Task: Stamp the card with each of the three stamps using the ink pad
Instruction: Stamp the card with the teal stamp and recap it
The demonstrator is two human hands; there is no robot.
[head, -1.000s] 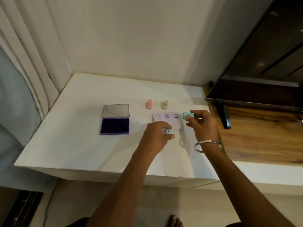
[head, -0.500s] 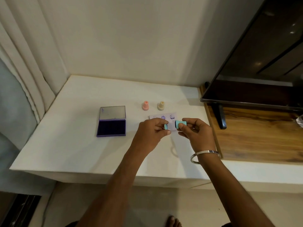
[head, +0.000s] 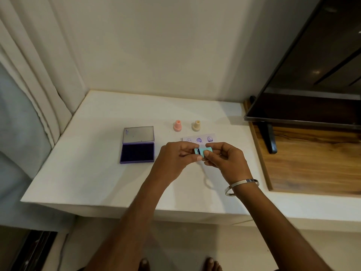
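My right hand pinches a teal stamp lying sideways, and my left hand holds its teal cap against the stamp's inked end. Both hands hover just in front of the white card, which carries three purple prints; my fingers cover its near edge. A pink stamp and a cream stamp stand upright behind the card. The purple ink pad lies open to the left, lid raised.
Everything sits on a white table in a corner, curtain at the left. A dark screen on a black foot stands on a wooden surface to the right.
My hands came together in front of the card: the left brought the cap up and the right brought the teal stamp leftward until cap and stamp meet.
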